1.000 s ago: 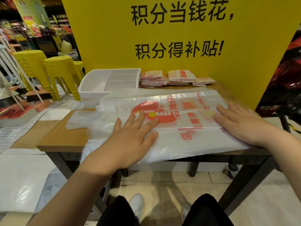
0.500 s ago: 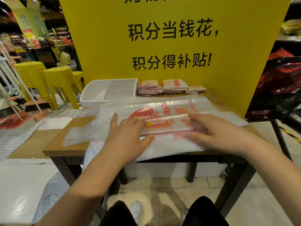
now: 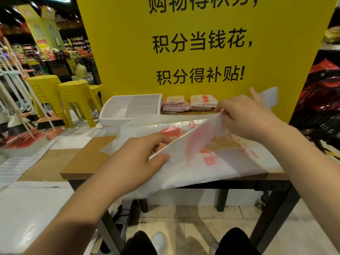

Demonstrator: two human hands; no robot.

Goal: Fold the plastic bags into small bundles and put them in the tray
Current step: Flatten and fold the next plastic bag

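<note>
A translucent white plastic bag (image 3: 200, 144) with red print is lifted off a stack of flat bags (image 3: 239, 159) on the wooden table (image 3: 86, 159). My left hand (image 3: 136, 157) pinches its near-left edge low over the table. My right hand (image 3: 246, 116) grips the far end, raised above the table, so the bag slants up to the right. A white divided tray (image 3: 114, 115) stands at the back left. Two piles of folded bag bundles (image 3: 189, 103) lie beside it against the yellow board.
A tall yellow sign board (image 3: 184, 52) closes the back of the table. Stacked yellow stools (image 3: 73, 100) and brooms stand on the left floor. Black and red goods fill the right side. My legs and shoes show under the front edge.
Both hands lay flat on the bag a second ago. They have since taken hold of it; the right hand has risen toward the back, lifting that end off the stack.
</note>
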